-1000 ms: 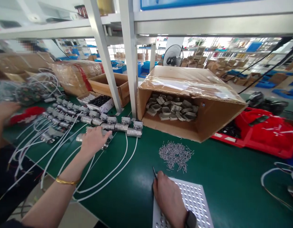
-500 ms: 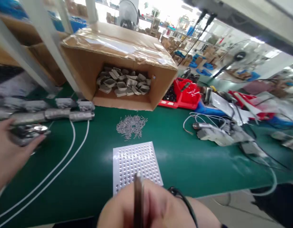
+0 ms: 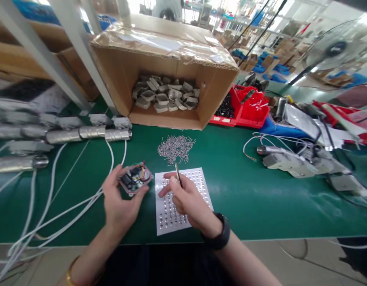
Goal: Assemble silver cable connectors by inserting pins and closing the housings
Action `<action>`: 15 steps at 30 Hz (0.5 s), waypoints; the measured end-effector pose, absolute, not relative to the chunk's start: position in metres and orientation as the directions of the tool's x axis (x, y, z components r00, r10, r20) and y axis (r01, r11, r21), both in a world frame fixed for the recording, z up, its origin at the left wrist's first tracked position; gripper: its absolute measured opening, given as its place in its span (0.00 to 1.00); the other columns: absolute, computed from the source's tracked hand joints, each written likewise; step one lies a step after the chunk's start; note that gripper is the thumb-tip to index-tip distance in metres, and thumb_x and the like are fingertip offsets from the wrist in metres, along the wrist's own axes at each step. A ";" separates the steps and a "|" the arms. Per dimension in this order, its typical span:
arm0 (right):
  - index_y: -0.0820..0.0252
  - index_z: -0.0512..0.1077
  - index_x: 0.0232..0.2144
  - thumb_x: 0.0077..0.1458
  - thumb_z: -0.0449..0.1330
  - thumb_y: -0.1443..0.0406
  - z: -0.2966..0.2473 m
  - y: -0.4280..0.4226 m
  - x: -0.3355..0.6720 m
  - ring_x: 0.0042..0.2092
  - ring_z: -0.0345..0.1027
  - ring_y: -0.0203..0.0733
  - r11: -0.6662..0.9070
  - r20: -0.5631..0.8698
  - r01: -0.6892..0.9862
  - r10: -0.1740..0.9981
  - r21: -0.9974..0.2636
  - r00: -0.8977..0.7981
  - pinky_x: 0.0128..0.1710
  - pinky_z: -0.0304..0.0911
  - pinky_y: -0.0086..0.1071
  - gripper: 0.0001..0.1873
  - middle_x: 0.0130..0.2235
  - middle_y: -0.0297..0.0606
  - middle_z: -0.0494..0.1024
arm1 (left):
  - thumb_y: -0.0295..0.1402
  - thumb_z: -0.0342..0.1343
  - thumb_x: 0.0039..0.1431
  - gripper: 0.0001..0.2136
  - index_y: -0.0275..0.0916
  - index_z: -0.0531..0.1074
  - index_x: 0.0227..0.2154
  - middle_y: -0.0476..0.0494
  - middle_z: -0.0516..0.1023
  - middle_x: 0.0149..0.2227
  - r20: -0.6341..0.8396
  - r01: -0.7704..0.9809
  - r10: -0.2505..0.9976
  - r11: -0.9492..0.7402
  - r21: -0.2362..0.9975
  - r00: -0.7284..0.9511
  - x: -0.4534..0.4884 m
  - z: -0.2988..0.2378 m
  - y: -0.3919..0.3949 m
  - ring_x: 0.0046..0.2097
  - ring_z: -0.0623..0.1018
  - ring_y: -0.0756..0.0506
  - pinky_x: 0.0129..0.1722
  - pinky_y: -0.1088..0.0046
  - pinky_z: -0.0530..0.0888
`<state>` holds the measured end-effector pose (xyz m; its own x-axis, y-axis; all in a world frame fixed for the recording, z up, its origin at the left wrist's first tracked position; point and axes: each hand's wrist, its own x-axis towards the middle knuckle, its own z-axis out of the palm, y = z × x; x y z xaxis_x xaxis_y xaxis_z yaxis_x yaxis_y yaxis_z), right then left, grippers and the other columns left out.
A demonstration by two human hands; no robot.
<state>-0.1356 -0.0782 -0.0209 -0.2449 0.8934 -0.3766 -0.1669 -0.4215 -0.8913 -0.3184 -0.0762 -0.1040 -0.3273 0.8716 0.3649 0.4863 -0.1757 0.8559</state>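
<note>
My left hand (image 3: 120, 200) grips a small open housing (image 3: 136, 178) by its edges, with wires and dark electronic parts showing inside. Slim metal tweezers (image 3: 178, 174) are held in my right hand (image 3: 186, 198), their tip pointing away from me. That hand is over a white sheet (image 3: 159, 206) covered with rows of small round shiny dots. Just beyond the sheet lies a loose pile of small metal pins or screws (image 3: 176, 147); their exact kind is too small to tell.
Behind the pile, a cardboard box (image 3: 219, 91) on its side holds grey metal housings (image 3: 162, 98). Red bins (image 3: 251, 105) stand right of it. Cylindrical metal units (image 3: 64, 135) with white cables (image 3: 79, 214) line the left. More cabled units (image 3: 290, 163) lie at right.
My left hand has brought the housing from the far left in toward the sheet. My right hand, with the tweezers, now appears farther forward over the sheet. The view has shifted.
</note>
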 end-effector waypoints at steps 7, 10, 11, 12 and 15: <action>0.60 0.68 0.46 0.51 0.62 0.62 -0.065 -0.068 -0.163 0.41 0.69 0.43 -0.113 -0.127 0.086 0.975 -0.990 -0.181 0.42 0.64 0.34 0.19 0.42 0.39 0.75 | 0.40 0.57 0.56 0.28 0.39 0.55 0.57 0.35 0.68 0.52 0.424 0.685 0.897 -0.234 0.690 -0.121 -0.304 -0.117 -0.091 0.57 0.66 0.35 0.58 0.47 0.59; 0.59 0.69 0.48 0.49 0.64 0.61 -0.062 -0.069 -0.157 0.37 0.69 0.42 -0.144 -0.165 0.100 0.954 -0.985 -0.252 0.38 0.64 0.34 0.23 0.39 0.36 0.76 | 0.45 0.60 0.53 0.34 0.44 0.52 0.59 0.38 0.72 0.50 0.379 0.722 0.910 -0.375 0.581 0.168 -0.337 -0.100 -0.094 0.55 0.69 0.35 0.60 0.42 0.48; 0.58 0.69 0.48 0.49 0.64 0.61 -0.062 -0.069 -0.156 0.37 0.69 0.42 -0.125 -0.151 0.105 0.947 -0.987 -0.285 0.38 0.64 0.33 0.23 0.39 0.35 0.76 | 0.47 0.61 0.51 0.36 0.45 0.50 0.59 0.40 0.74 0.48 0.375 0.696 0.899 -0.419 0.584 0.227 -0.348 -0.094 -0.092 0.54 0.70 0.35 0.60 0.41 0.47; 0.57 0.70 0.48 0.49 0.64 0.62 -0.061 -0.069 -0.155 0.37 0.68 0.42 -0.089 -0.122 0.116 0.942 -0.989 -0.312 0.37 0.63 0.33 0.23 0.39 0.35 0.76 | 0.48 0.62 0.50 0.39 0.46 0.48 0.60 0.41 0.75 0.46 0.367 0.659 0.896 -0.436 0.613 0.252 -0.357 -0.090 -0.088 0.53 0.70 0.36 0.60 0.42 0.49; 0.55 0.71 0.46 0.50 0.62 0.65 -0.060 -0.067 -0.159 0.39 0.68 0.41 0.053 -0.006 0.168 0.941 -0.984 -0.337 0.37 0.62 0.30 0.18 0.40 0.32 0.76 | 0.52 0.64 0.42 0.43 0.45 0.51 0.59 0.39 0.72 0.47 0.250 0.513 0.920 -0.377 0.771 0.302 -0.369 -0.082 -0.070 0.55 0.67 0.35 0.57 0.50 0.60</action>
